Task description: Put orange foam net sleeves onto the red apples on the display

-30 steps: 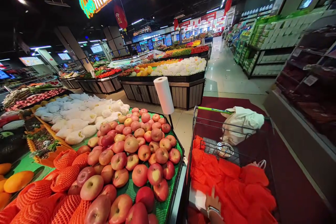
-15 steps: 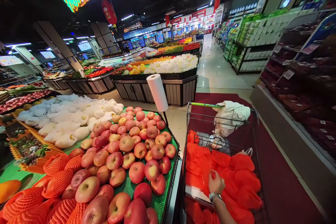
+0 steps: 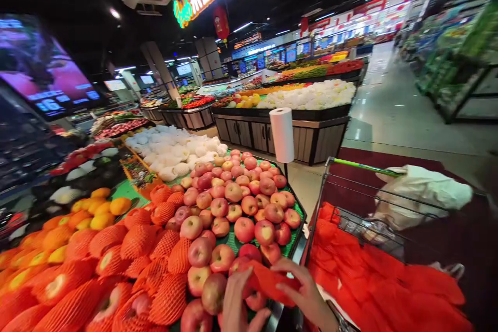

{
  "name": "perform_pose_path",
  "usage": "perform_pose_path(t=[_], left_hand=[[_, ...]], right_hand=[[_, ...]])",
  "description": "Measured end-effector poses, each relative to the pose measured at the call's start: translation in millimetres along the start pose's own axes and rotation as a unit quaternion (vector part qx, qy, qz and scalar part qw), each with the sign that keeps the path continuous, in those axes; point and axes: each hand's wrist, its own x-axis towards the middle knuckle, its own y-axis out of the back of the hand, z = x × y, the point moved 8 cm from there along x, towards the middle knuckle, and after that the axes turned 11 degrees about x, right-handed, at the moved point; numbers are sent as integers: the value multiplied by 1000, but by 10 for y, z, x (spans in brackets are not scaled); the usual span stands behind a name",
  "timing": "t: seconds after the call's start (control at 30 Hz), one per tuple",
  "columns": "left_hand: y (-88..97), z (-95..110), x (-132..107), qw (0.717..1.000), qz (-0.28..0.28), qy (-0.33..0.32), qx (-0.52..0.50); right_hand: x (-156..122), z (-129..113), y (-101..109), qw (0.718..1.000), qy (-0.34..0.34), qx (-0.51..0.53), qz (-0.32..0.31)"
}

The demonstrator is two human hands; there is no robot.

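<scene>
A red foam fruit net [image 3: 272,282] stretches between my two hands above the near right corner of the apple display. My right hand [image 3: 309,293] pinches its right end with thumb and fingers. My left hand [image 3: 237,295] has curved fingers, with the fingertips at the net's left end. Red-yellow apples [image 3: 233,192] lie loose on green matting, some right beneath and beside my left hand. To the left, several fruits sit in orange-red foam nets [image 3: 169,295]. A heap of loose red nets [image 3: 373,280] fills the cart on the right.
The wire shopping cart [image 3: 361,167] with a green handle stands against the display's right side, a white bag [image 3: 424,194] hanging on it. A plastic bag roll [image 3: 282,135] stands at the display's far corner. White-netted fruit [image 3: 175,150] and oranges [image 3: 99,210] lie further left.
My view has swung left. My right hand has come from the net heap in the cart to the apples, bringing a red net. My left hand has come into view at the net's other end.
</scene>
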Motion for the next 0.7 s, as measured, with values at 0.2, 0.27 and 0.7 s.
perform_pose_path(t=[0.2,0.27,0.7], left_hand=[[106,-468,-121,996,78,10,-41],[176,-625,-207,995,83,35,-30],[751,-1089,-735,952,155,263,33]], right_hand=[[-304,-7,-567,991,15,39,-125],[-372,183,-606,986,-24,66,-150],[-233,822,-963,978,-171,114,-32]])
